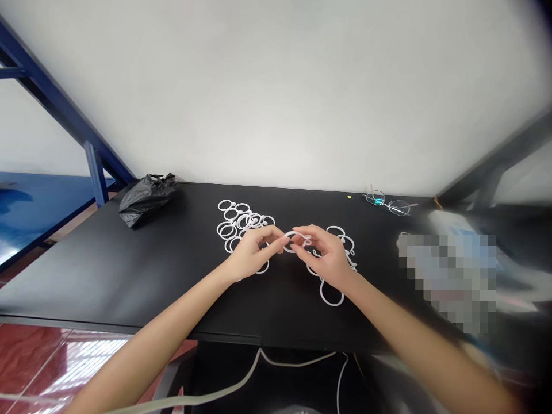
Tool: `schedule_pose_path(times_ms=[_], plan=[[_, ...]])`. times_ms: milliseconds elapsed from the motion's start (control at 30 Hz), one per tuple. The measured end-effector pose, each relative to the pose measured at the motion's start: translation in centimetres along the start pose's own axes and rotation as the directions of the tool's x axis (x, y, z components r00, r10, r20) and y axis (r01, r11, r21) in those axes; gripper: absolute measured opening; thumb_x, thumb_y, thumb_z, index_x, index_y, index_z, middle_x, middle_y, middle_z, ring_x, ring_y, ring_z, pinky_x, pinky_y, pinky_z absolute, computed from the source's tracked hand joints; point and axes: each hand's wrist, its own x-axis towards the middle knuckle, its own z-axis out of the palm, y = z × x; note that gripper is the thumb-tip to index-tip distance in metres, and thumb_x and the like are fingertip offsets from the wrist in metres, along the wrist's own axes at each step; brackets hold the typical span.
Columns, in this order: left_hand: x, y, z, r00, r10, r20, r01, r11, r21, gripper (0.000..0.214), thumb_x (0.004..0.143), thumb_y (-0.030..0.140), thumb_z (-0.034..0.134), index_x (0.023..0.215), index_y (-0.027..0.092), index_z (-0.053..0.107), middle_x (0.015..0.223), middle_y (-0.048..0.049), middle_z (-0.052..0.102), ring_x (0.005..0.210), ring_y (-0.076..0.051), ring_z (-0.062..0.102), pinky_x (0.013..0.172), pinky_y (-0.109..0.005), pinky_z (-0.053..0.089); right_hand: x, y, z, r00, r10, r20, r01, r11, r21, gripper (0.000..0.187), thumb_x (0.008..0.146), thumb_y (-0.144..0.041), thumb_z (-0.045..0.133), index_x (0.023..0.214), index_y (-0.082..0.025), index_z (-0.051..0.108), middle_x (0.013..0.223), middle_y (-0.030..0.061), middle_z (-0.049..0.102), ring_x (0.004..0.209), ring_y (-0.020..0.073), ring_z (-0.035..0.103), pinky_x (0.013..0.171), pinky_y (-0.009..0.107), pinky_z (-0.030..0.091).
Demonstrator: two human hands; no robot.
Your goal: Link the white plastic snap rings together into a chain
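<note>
Both of my hands meet over the middle of a black table (129, 276). My left hand (252, 253) and my right hand (328, 256) each pinch one side of the same white plastic ring (294, 236), held just above the tabletop. A pile of several loose white rings (239, 221) lies behind my left hand. Another cluster of white rings (340, 238) lies under and behind my right hand, with one large ring (331, 299) near my right wrist.
A crumpled black plastic bag (146, 195) sits at the table's back left. A pair of glasses (390, 202) lies at the back right by the white wall. A blurred-out area covers the right end. White cables (259, 374) hang below the front edge. Blue metal frame stands left.
</note>
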Motion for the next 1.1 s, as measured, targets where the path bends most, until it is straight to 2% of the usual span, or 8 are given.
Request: schedule_pose_path(times_ms=[200, 367, 467, 633, 700, 833, 967, 1100], plan=[[0.5, -0.5, -0.9, 0.987, -0.156, -0.042, 0.149, 0.978, -0.144, 0.034, 0.091, 0.045, 0.054, 0.075, 0.016, 0.058, 0.064, 0.0002, 0.057, 0.060, -0.010, 0.052, 0.058, -0.023, 0.043, -0.2, 0.5, -0.3, 0.999, -0.020, -0.044, 0.018, 0.999, -0.031, 0.023, 0.085, -0.020, 0.066, 0.108, -0.022, 0.065, 0.094, 0.0051, 0.071, 0.079, 0.0164, 0.070, 0.074, 0.032, 0.062], [0.6, -0.7, -1.2, 0.984, -0.176, 0.026, 0.178, 0.957, -0.230, 0.035, 0.091, 0.046, 0.053, 0.072, 0.017, 0.055, 0.066, 0.0006, 0.056, 0.064, -0.011, 0.055, 0.067, -0.025, 0.047, 0.1, 0.2, -0.5, 0.991, -0.135, -0.014, 0.132, 0.982, -0.138, 0.014, 0.086, -0.018, 0.064, 0.098, -0.023, 0.070, 0.089, 0.0043, 0.071, 0.074, 0.0156, 0.068, 0.065, 0.030, 0.059], [0.6, -0.7, -1.0, 0.986, -0.168, 0.018, 0.169, 0.966, -0.195, 0.033, 0.092, 0.045, 0.052, 0.078, 0.016, 0.057, 0.066, 0.0006, 0.055, 0.063, -0.012, 0.055, 0.066, -0.026, 0.048, 0.3, -0.2, -0.5, 0.985, -0.171, -0.016, 0.166, 0.973, -0.160, 0.011, 0.086, -0.019, 0.064, 0.092, -0.024, 0.072, 0.090, 0.0053, 0.071, 0.074, 0.0162, 0.067, 0.061, 0.030, 0.058], [-0.2, -0.4, 0.1, 1.000, 0.029, 0.009, -0.029, 0.999, 0.038, 0.031, 0.097, 0.042, 0.044, 0.112, 0.017, 0.054, 0.068, 0.0014, 0.053, 0.063, -0.012, 0.052, 0.063, -0.025, 0.045, -0.1, -0.3, 0.3, 0.978, -0.208, -0.001, 0.205, 0.966, -0.159, 0.012, 0.085, -0.016, 0.065, 0.090, -0.023, 0.072, 0.084, 0.0042, 0.073, 0.074, 0.0166, 0.069, 0.065, 0.030, 0.058], [-0.6, -0.2, 0.3, 0.985, 0.170, 0.020, -0.170, 0.954, 0.245, 0.027, 0.095, 0.040, 0.048, 0.106, 0.017, 0.056, 0.067, 0.0017, 0.052, 0.060, -0.011, 0.048, 0.061, -0.024, 0.042, -0.4, -0.3, 0.7, 0.976, -0.219, -0.007, 0.217, 0.967, -0.135, 0.013, 0.085, -0.014, 0.066, 0.092, -0.023, 0.072, 0.085, 0.0043, 0.073, 0.075, 0.0164, 0.069, 0.066, 0.030, 0.058], [-0.9, -0.4, 0.2, 0.909, 0.415, 0.037, -0.368, 0.758, 0.539, 0.030, 0.093, 0.045, 0.049, 0.085, 0.017, 0.055, 0.060, 0.0031, 0.045, 0.052, -0.010, 0.040, 0.053, -0.023, 0.036, -0.6, -0.7, 1.1, 0.977, -0.212, -0.007, 0.210, 0.972, -0.104, 0.014, 0.085, -0.015, 0.066, 0.093, -0.023, 0.074, 0.085, 0.0045, 0.075, 0.074, 0.0170, 0.071, 0.066, 0.030, 0.059], [-0.8, -0.9, -0.3, 0.841, 0.533, 0.096, -0.462, 0.614, 0.640, 0.046, 0.089, 0.062, 0.044, 0.081, 0.017, 0.054, 0.056, 0.0025, 0.047, 0.048, -0.010, 0.040, 0.050, -0.024, 0.036, -0.7, -1.3, 1.5, 0.976, -0.216, -0.011, 0.214, 0.974, -0.071, 0.011, 0.083, -0.016, 0.068, 0.089, -0.023, 0.075, 0.083, 0.0042, 0.076, 0.072, 0.0175, 0.072, 0.063, 0.029, 0.061], [-0.9, -1.3, -0.4, 0.806, 0.583, 0.103, -0.497, 0.571, 0.654, 0.051, 0.090, 0.065, 0.039, 0.077, 0.018, 0.053, 0.055, 0.0013, 0.048, 0.046, -0.010, 0.041, 0.048, -0.025, 0.034, -0.9, -1.5, 1.7, 0.975, -0.223, -0.013, 0.223, 0.974, -0.037, 0.010, 0.082, -0.016, 0.070, 0.088, -0.023, 0.075, 0.082, 0.0043, 0.076, 0.072, 0.0185, 0.073, 0.064, 0.030, 0.062]])
